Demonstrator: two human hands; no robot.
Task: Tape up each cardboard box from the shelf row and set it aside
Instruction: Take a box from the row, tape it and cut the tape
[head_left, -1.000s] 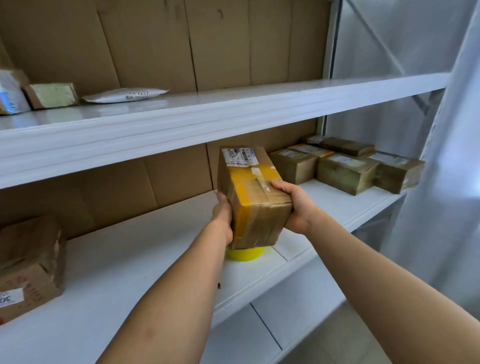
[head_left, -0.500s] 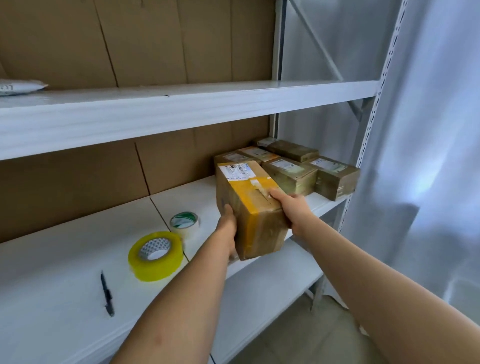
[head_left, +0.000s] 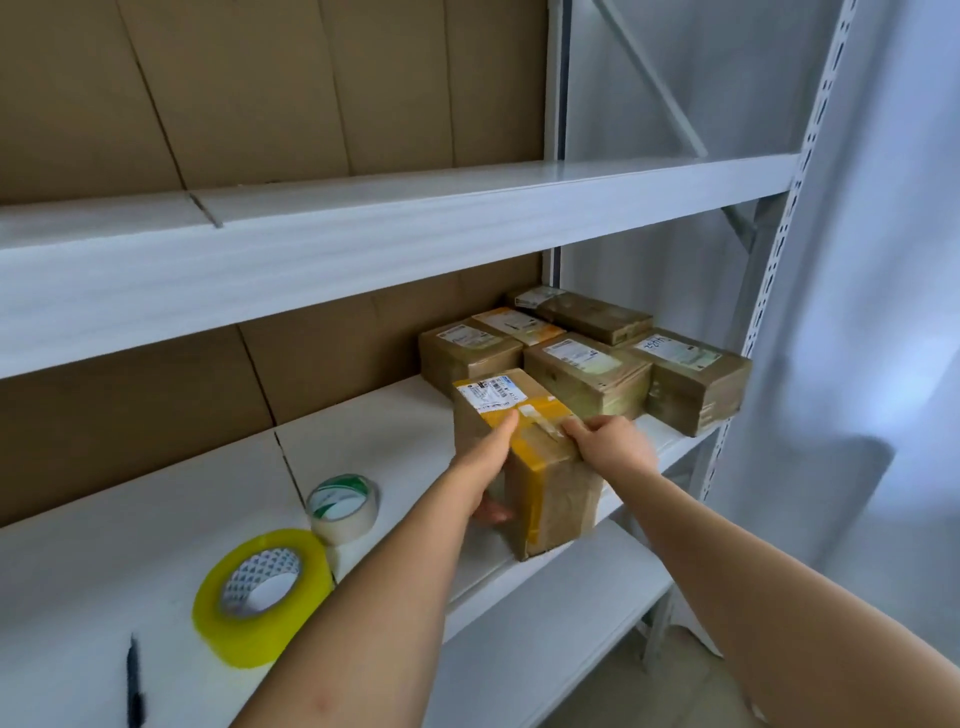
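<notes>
On the white middle shelf (head_left: 395, 431), we grasp the yellow-taped brown cardboard box (head_left: 540, 467) with left hand (head_left: 485, 467) and right hand (head_left: 610, 447), beside five taped boxes (head_left: 587, 364); placement nearly done, yellow tape roll (head_left: 262, 597) idle

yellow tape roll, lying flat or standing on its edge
Lying flat. The yellow tape roll rests on the white shelf with its open core facing up, next to the smaller clear tape roll.
</notes>
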